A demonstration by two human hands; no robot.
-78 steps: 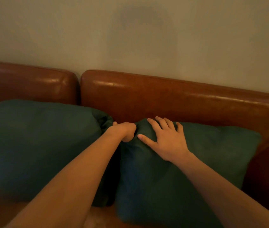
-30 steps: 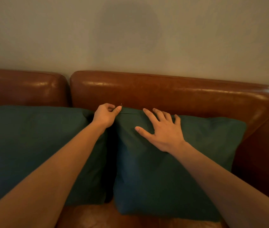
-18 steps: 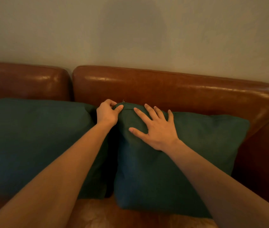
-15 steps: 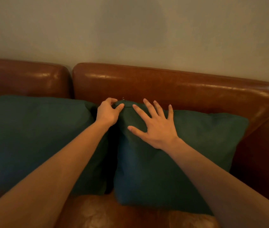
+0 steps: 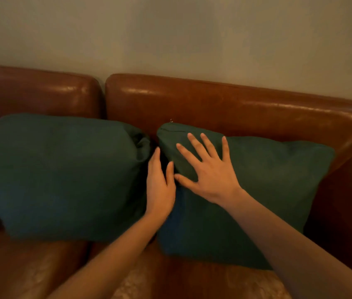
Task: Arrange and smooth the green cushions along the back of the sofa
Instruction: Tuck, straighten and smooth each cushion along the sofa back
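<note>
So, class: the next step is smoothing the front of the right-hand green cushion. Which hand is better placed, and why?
The right hand. It already lies flat, fingers spread, on the right-hand cushion. The left hand sits edge-on in the gap beside the left-hand cushion.

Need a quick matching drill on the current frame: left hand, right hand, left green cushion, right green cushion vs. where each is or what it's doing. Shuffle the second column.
Things:
1. left hand
2. right hand
3. left dark green fabric cushion
4. right dark green fabric cushion

States:
A. zip seam along its top edge
B. fingers spread flat on a cushion face
C. bunched at its upper right corner
D. straight fingers in the gap between the cushions

Pairs: 1-D, 2-B, 3-C, 4-A
</note>
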